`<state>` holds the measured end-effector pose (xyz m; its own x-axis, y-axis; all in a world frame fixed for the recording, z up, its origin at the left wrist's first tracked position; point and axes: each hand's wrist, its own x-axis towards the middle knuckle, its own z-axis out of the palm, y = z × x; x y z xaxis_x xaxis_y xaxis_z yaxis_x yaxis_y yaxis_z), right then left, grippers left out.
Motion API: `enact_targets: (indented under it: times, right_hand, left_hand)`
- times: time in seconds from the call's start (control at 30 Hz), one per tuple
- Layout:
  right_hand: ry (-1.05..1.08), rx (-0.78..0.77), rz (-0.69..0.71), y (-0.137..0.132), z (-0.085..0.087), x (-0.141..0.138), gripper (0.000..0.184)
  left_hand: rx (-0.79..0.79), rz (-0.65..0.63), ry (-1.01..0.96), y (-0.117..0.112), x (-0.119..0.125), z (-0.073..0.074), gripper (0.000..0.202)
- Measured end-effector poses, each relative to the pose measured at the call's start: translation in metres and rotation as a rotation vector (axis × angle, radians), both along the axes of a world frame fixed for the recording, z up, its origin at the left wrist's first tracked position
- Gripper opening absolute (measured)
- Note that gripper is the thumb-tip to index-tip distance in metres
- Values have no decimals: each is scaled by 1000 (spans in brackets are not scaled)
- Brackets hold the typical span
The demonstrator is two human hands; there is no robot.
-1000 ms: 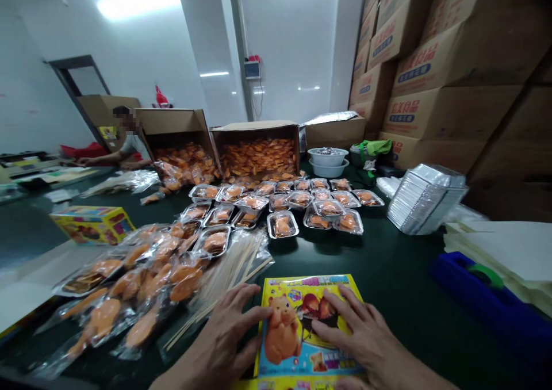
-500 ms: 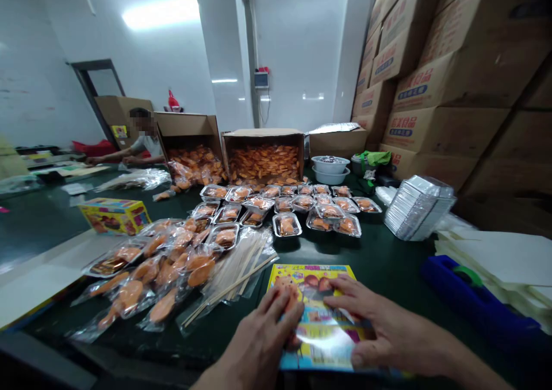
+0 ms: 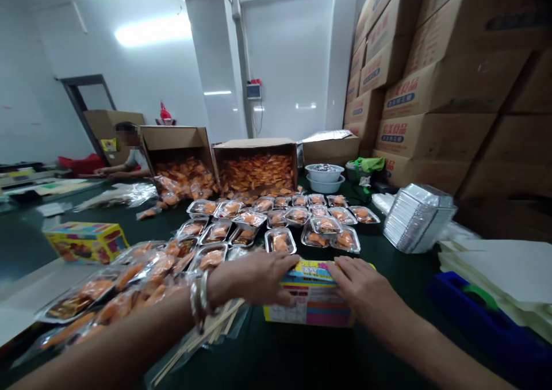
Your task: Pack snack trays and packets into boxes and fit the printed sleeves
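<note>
A yellow printed carton stands on the dark table right in front of me, its side panel facing me. My left hand, with silver bangles at the wrist, grips its upper left corner, fingers over the top and thumb at the front. On the carton's right end is my right hand, its fingers lying over the top edge; its thumb is hidden. Behind the carton sit several foil trays with orange packets in them. Under my left forearm lie clear-bagged orange pieces and thin wooden sticks.
Another yellow carton stands at left. Open cardboard boxes of orange packets line the back, with stacked bowls. At right are stacked foil trays, a blue tape dispenser and piled cardboard boxes. A co-worker sits far left.
The carton has gone from lying flat, its picture face up, to standing with a side panel toward me. Both hands have moved onto its upper ends. The camera view has shifted.
</note>
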<state>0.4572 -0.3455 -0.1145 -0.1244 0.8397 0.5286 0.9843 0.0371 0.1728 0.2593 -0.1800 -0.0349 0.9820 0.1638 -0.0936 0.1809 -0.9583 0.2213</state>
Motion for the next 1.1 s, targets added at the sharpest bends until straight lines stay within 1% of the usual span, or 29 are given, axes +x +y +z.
enact_targets:
  times: [0.03,0.07,0.1,0.13,0.17,0.23,0.3,0.33,0.4,0.47,0.5,0.57,0.6,0.63,0.67,0.73,0.77,0.8,0.87,0.97,1.03,1.1]
  right_hand:
    - [-50,94,11,-3,-11,0,42]
    - [-76,162,24,-5,-18,0,40]
    - [-82,203,36,-8,-21,-1,39]
    - [-77,223,43,-9,-20,-2,37]
    - [-63,226,53,-9,-15,-3,33]
    - [-13,177,83,-4,0,-9,25]
    - [38,107,79,4,13,-18,23]
    - [48,71,56,9,17,-24,28]
    - [26,14,-21,18,16,-34,43]
    - [-13,-36,-61,23,10,-40,47]
    - [-22,-58,-62,24,7,-41,47]
    - [-16,-86,-42,23,4,-41,51]
    - [-8,-99,-31,22,4,-40,53]
    - [2,-107,-29,21,5,-40,53]
    - [9,-115,-32,19,7,-40,54]
    - [16,-128,-50,18,11,-41,53]
    - [20,-136,-59,18,13,-43,52]
    - [27,-150,-65,17,14,-44,52]
    - [52,-183,-73,18,16,-46,49]
    - [105,-218,-62,19,20,-47,47]
    - [129,-225,-37,19,22,-47,47]
    - [142,-228,-24,19,22,-46,47]
  left_hand:
    - [110,0,-74,-5,-5,-12,56]
    - [222,2,-138,-8,-10,-23,58]
    - [323,3,-185,-11,-14,-33,56]
    - [400,2,-218,-12,-16,-41,51]
    - [439,-1,-229,-13,-17,-46,48]
    - [468,-12,-243,-15,-16,-48,43]
    - [459,-6,-239,-19,-13,-42,40]
    - [445,10,-234,-23,-12,-38,39]
    - [395,52,-229,-28,-14,-31,36]
    - [297,53,-249,-28,-21,-26,37]
    - [240,40,-258,-26,-26,-23,42]
    - [168,28,-252,-18,-40,-18,60]
    - [169,41,-239,-13,-47,-15,67]
    - [190,62,-217,-9,-53,-11,66]
    - [222,79,-189,-6,-57,-7,60]
    - [272,82,-117,-3,-59,2,36]
    - [271,82,-76,-4,-57,6,27]
    - [256,93,-40,-4,-53,11,22]
    - [194,161,2,-4,-42,22,20]
    - [47,300,44,1,-25,36,13]
    - [-67,379,93,6,-18,40,11]
    - [-146,439,127,9,-16,39,15]
